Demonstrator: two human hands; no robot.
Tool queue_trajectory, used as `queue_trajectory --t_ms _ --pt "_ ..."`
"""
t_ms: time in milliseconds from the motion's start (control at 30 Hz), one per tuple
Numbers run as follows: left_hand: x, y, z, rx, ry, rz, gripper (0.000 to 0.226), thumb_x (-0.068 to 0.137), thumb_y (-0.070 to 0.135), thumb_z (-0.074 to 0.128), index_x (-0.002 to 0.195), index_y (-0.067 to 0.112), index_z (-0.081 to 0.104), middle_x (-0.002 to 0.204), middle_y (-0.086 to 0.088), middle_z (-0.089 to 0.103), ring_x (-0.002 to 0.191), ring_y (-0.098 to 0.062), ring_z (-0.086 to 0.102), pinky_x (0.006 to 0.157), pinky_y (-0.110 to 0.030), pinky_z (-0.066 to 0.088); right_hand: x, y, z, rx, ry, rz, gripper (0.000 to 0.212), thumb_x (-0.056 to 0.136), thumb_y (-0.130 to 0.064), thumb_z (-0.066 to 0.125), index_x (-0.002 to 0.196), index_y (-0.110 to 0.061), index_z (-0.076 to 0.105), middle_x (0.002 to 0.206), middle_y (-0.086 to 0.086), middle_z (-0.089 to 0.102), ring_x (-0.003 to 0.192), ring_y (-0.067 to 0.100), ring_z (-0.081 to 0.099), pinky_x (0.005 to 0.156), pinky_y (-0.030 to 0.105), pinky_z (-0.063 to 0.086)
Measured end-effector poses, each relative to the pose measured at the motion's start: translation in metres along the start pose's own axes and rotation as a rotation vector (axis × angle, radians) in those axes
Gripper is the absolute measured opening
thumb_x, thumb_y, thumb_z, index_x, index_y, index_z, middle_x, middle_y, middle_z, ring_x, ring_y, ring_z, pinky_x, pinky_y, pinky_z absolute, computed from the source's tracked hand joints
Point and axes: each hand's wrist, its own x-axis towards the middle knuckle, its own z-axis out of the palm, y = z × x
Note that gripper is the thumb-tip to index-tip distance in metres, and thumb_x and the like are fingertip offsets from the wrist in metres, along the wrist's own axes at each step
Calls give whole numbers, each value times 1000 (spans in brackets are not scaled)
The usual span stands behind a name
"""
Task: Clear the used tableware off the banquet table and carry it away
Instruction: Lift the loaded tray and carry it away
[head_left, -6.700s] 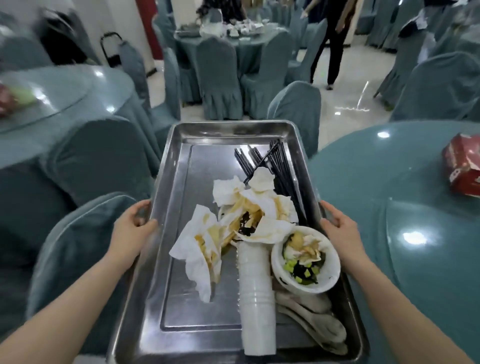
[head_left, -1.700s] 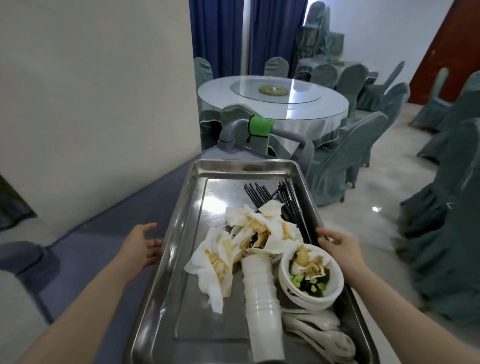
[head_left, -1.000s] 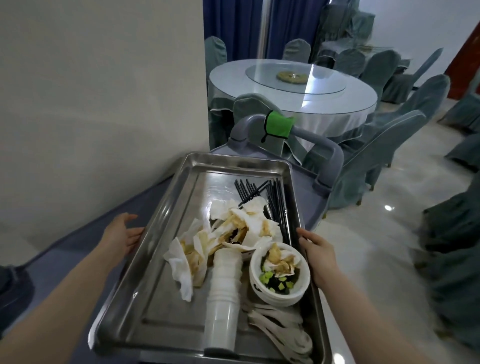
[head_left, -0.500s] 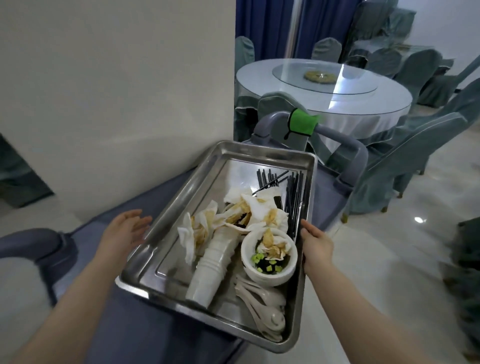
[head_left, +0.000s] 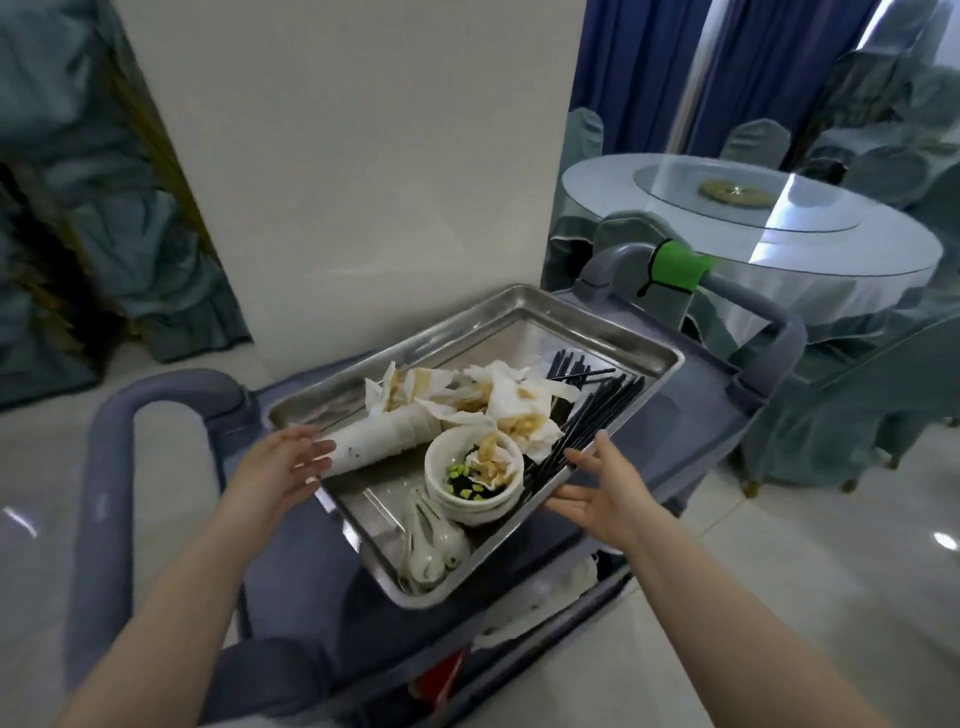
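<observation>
- Two hands off the load: left hand (head_left: 283, 462) spread wide at the tray's near-left rim, right hand (head_left: 597, 493) spread wide, palm up, just beside the near-right rim; neither holding anything.
- Steel tray (head_left: 395, 358) lying on the top deck of the grey service cart (head_left: 691, 415), set askew, near corner close to or past the deck's near edge; cannot tell which.
- On the tray: stack of white cups (head_left: 384, 436) lying on its side at the left edge, stacked bowls (head_left: 475, 483) with food scraps near the middle, white spoons (head_left: 434, 551) in the near corner, black chopsticks (head_left: 587, 415) along the right edge, soiled napkins (head_left: 467, 395) toward the far side.
- Step, by judgement: set-down on the cart, carry-away leg about done.
- Next move calls for squaring the tray inward on the deck, then going for the cart handle (head_left: 109, 467).
- Risk: cups rolling, tray tipping if the corner overhangs.
- Around: white pillar (head_left: 337, 156) tight on the far-left side, round banquet table (head_left: 779, 234) and covered chairs (head_left: 852, 405) on the right.
</observation>
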Motion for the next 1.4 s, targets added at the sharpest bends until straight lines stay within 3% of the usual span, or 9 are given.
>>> queue_trajectory --t_ms 167,267,400,500,600,667,867,1167,1400 --pt "-41 -20 2 98 13 -82 20 99 15 44 107 19 62 99 -4 74 92 -19 69 74 -32 49 10 15 2 -16 -148 142 66 90 -66 40 131 -14 50 130 35 45 107 49 57 79 48 54" --pt "-68 -37 18 126 37 -125 21 99 16 44 111 15 61 100 -6 74 90 -21 68 79 -31 48 14 11 -15 -134 -234 147 56 93 -61 37 125 -17 52 121 28 58 100 42 64 83 48 53" --pt "-93 -59 60 106 43 -164 28 103 21 37 118 14 60 107 -9 71 101 -24 63 83 -31 46 26 -7 -35 -714 -157 -227 34 96 -39 50 119 -17 61 94 5 74 83 20 70 79 34 54" --pt "-102 -75 91 179 110 -163 30 100 24 43 128 20 55 123 -5 62 120 -22 53 98 -30 35 50 -29 -43 -1353 -154 -696 41 93 -38 51 132 -25 54 126 2 62 111 18 57 89 30 45" --pt "-112 -95 110 395 84 -81 43 101 32 42 143 29 39 141 5 42 138 -18 32 107 -28 23 80 -45 -51 -1855 -204 -789 58 95 -53 38 147 -30 30 158 -3 21 147 24 9 116 48 16" --pt "-117 -112 116 802 4 -13 51 103 37 33 151 28 20 158 3 18 147 -16 9 115 -30 6 94 -49 -58 -2054 -200 -801 56 95 -57 31 145 -30 32 157 -6 22 148 23 -1 114 56 3" --pt "-119 -148 119 1389 33 62 82 93 62 29 145 30 -26 151 5 -32 132 -12 -35 108 -37 -20 89 -43 -69 -2016 -176 -873 50 92 -63 28 117 -29 53 127 0 53 124 26 40 108 53 23" --pt "-143 -156 121 1470 99 119 95 87 52 55 151 30 -11 161 0 -13 146 -20 -16 115 -40 -9 54 -33 -120 -2085 -300 -912 72 76 -62 60 137 -34 35 134 -5 43 130 26 33 113 61 7" --pt "-177 -147 126 1312 133 126 82 90 41 55 154 27 6 162 0 1 148 -21 5 117 -33 11 40 -18 -129 -2034 -143 -1076 42 89 -32 59 128 -30 45 126 -4 52 123 25 41 112 60 15"
